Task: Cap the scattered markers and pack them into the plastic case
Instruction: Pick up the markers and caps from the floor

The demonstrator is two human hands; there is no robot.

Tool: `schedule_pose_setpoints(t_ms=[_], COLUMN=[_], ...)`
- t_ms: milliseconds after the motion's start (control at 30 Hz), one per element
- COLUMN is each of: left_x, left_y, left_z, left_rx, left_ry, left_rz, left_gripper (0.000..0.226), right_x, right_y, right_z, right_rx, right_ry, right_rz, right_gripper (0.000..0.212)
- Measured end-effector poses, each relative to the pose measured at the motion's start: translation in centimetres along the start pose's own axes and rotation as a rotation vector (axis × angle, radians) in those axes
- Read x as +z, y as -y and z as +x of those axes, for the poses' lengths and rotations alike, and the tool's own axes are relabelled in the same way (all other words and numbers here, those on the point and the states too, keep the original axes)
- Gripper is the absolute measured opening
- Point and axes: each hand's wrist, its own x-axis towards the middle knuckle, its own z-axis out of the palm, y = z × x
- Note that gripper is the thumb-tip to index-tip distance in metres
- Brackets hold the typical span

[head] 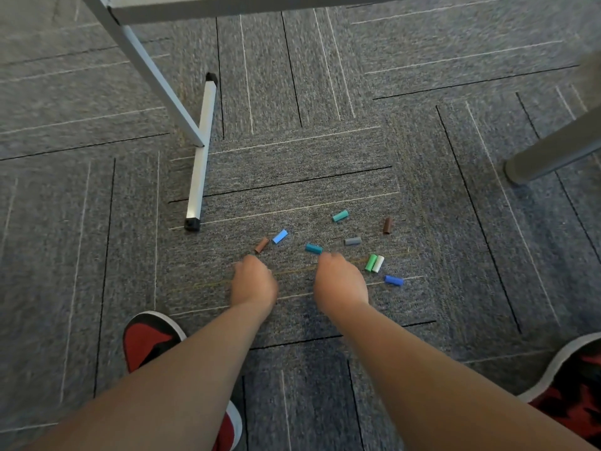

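Note:
Several loose marker caps lie scattered on the grey carpet: a brown cap (pixel 261 245), a light blue cap (pixel 280 236), a teal-blue cap (pixel 313 248), a grey cap (pixel 353 241), a turquoise cap (pixel 340 216), a dark brown cap (pixel 387 225), a green cap (pixel 370 262) touching a pale cap (pixel 378 264), and a blue cap (pixel 393 280). My left hand (pixel 255 281) hovers just below the brown cap, fingers curled down. My right hand (pixel 340 281) has its fingertips beside the teal-blue cap. Both palms are hidden and blurred. No marker bodies or plastic case are in view.
A white metal table leg and its floor bar (pixel 199 164) stand to the upper left of the caps. A grey leg (pixel 553 151) slants in at the right. My red and black shoes (pixel 149 340) (pixel 579 379) rest at either side near the bottom.

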Motion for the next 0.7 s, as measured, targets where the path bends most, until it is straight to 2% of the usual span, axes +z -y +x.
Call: schedule_pose_setpoints(t_ms=[200, 400, 700], left_x=[-0.6, -2.6, -2.0], left_y=[-0.6, -1.6, -1.5], left_z=[-0.4, 1.5, 2.3], left_rx=[0.027, 0.017, 0.295], left_ry=[-0.038, -0.089, -0.058], left_rz=[-0.043, -0.081, 0.086], left_gripper=[0.025, 0.017, 0.022], right_x=[-0.7, -1.2, -0.2], right_y=[1.0, 1.8, 1.7], right_z=[2.4, 3.4, 3.2], right_rx=[-0.044, -0.021, 0.004], right_ry=[-0.135, -0.062, -0.033], right_rz=[0.05, -0.039, -0.01], right_gripper=[0.033, 0.046, 0.044])
